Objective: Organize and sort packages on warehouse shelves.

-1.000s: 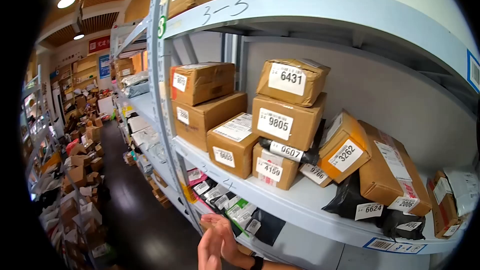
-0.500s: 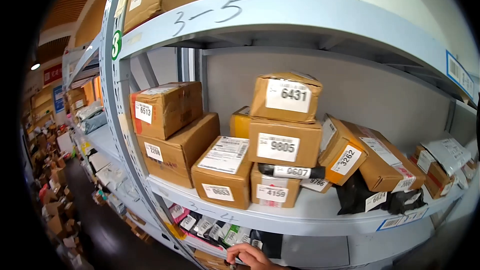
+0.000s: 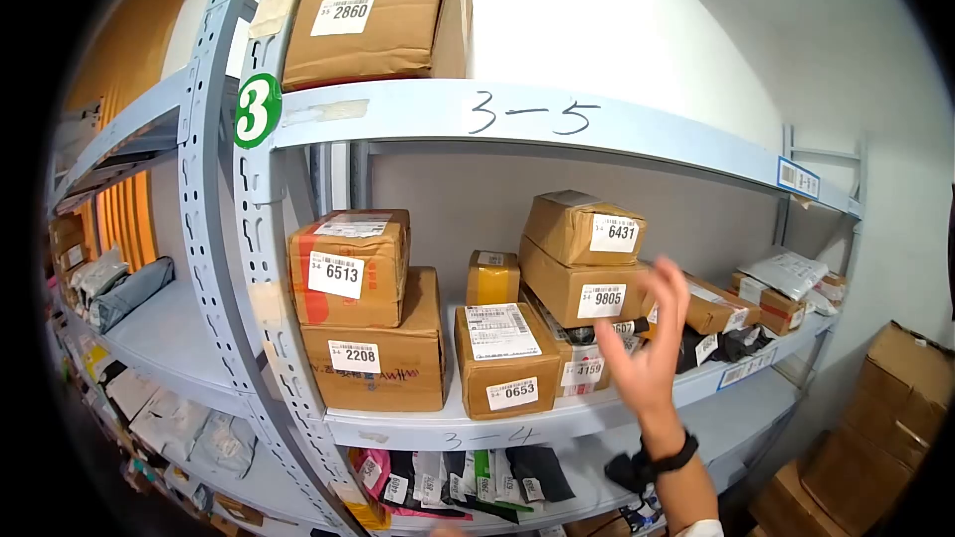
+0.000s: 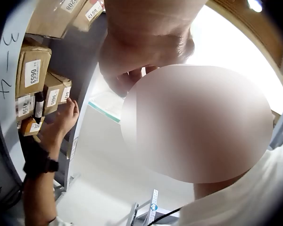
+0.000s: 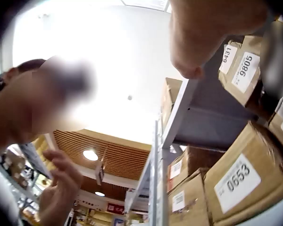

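My right hand (image 3: 645, 363), with a black band (image 3: 672, 455) on its wrist, is raised in front of the shelf with fingers extended and nothing in it. In the head view it overlaps the carton labelled 9805 (image 3: 552, 283), which has carton 6431 (image 3: 572, 227) on top. Below them is carton 4159 (image 3: 580, 374), partly hidden by a dark roll labelled 9607 (image 3: 582, 335). To the left stands carton 0653 (image 3: 502, 370). My left hand (image 5: 62, 188) hangs away from the shelf, its fingers loosely bent and holding nothing; the head view catches only a sliver of it.
On the same shelf, carton 6513 (image 3: 383, 273) sits on carton 2208 (image 3: 413, 348) beside the perforated upright (image 3: 264, 268). Carton 2860 (image 3: 398, 45) is on the shelf above. Bagged parcels (image 3: 458, 482) line the lower shelf; large cartons (image 3: 860, 438) are stacked at right.
My two hands were close together low in front; now they are apart, and my right hand has risen toward the cartons. The head view has shifted, showing more of the upper shelf.
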{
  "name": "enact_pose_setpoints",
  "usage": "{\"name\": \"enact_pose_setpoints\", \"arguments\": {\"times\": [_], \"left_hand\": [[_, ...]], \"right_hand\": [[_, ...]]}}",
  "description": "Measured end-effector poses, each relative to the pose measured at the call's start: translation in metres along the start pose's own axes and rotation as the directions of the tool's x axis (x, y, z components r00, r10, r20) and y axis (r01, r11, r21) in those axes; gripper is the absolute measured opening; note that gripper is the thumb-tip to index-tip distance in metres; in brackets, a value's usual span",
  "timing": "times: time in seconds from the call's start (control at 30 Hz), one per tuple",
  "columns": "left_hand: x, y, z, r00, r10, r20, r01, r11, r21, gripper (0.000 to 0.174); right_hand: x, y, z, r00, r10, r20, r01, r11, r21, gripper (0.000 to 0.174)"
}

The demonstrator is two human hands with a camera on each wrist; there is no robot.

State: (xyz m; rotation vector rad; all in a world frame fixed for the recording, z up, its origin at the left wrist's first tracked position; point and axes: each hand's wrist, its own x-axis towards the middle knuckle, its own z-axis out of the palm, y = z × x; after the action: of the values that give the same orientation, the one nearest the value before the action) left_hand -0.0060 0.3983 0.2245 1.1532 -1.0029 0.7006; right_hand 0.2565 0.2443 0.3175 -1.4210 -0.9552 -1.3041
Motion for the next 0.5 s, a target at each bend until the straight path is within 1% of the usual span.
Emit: {"name": "enact_pose_setpoints", "arguments": {"times": [0.03,0.07,0.1,0.13,0.17,0.2,0.23,0.27,0.3,0.33,0.37,0.4,0.43,0.47,0.5], "left_hand": [[0.001,0.004,-0.007,0.994,-0.109,-0.015,0.11,0.989,0.1,0.067],[-0.003,0.001,-0.014,0.988,-0.156,-0.014,0.156,0.977,0.144,0.07],[-0.007,-0.003,-0.021,0.979,-0.204,-0.015,0.203,0.961,0.19,0.072],[-0.016,-0.007,-0.028,0.948,-0.316,-0.045,0.318,0.932,0.174,0.07],[-0.012,-0.009,-0.033,0.948,-0.316,-0.045,0.319,0.933,0.169,0.07],[-0.006,-0.012,-0.035,0.951,-0.308,-0.02,0.301,0.91,0.286,0.066],[-0.002,-0.014,-0.036,0.952,-0.305,0.007,0.277,0.874,0.4,0.062],[-0.001,-0.017,-0.037,0.96,-0.279,-0.009,0.264,0.895,0.36,0.051],[-0.001,-0.016,-0.039,0.96,-0.28,-0.015,0.267,0.895,0.357,0.051],[0.0,-0.014,-0.042,0.969,-0.249,0.008,0.218,0.866,0.451,0.047],[0.0,-0.011,-0.044,0.975,-0.22,0.039,0.164,0.825,0.541,0.044],[-0.001,-0.01,-0.045,0.978,-0.203,0.039,0.147,0.816,0.559,0.039],[-0.004,-0.009,-0.046,0.98,-0.197,0.037,0.143,0.816,0.56,0.039],[-0.007,-0.008,-0.048,0.98,-0.193,0.044,0.133,0.806,0.576,0.037],[-0.01,-0.007,-0.048,0.98,-0.19,0.052,0.123,0.796,0.593,0.035]], "right_hand": [[0.013,0.006,0.005,0.999,0.041,0.025,-0.039,0.995,-0.091,0.074],[0.024,0.009,0.01,0.995,0.097,0.036,-0.089,0.979,-0.183,0.085],[0.033,0.007,0.016,0.989,0.141,0.053,-0.126,0.967,-0.221,0.095],[0.04,0.003,0.022,0.983,0.168,0.075,-0.14,0.948,-0.286,0.097],[0.046,-0.001,0.027,0.977,0.192,0.093,-0.149,0.926,-0.347,0.099],[0.05,-0.001,0.031,0.976,0.195,0.102,-0.148,0.925,-0.351,0.099],[0.052,-0.001,0.036,0.966,0.228,0.118,-0.166,0.904,-0.394,0.099],[0.053,-0.002,0.04,0.957,0.26,0.129,-0.181,0.883,-0.434,0.098],[0.051,-0.004,0.042,0.956,0.261,0.135,-0.18,0.883,-0.434,0.098],[0.051,-0.005,0.043,0.994,0.045,0.096,0.011,0.859,-0.511,0.096],[0.053,-0.011,0.045,0.982,-0.178,0.071,0.185,0.787,-0.588,0.095],[0.052,-0.022,0.047,0.949,-0.303,0.085,0.297,0.774,-0.56,0.083],[0.052,-0.031,0.055,0.947,-0.309,0.086,0.302,0.773,-0.557,0.083],[0.052,-0.041,0.065,0.92,-0.294,0.261,0.382,0.822,-0.422,0.073],[0.052,-0.05,0.076,0.855,-0.294,0.428,0.432,0.86,-0.271,0.062]]}}
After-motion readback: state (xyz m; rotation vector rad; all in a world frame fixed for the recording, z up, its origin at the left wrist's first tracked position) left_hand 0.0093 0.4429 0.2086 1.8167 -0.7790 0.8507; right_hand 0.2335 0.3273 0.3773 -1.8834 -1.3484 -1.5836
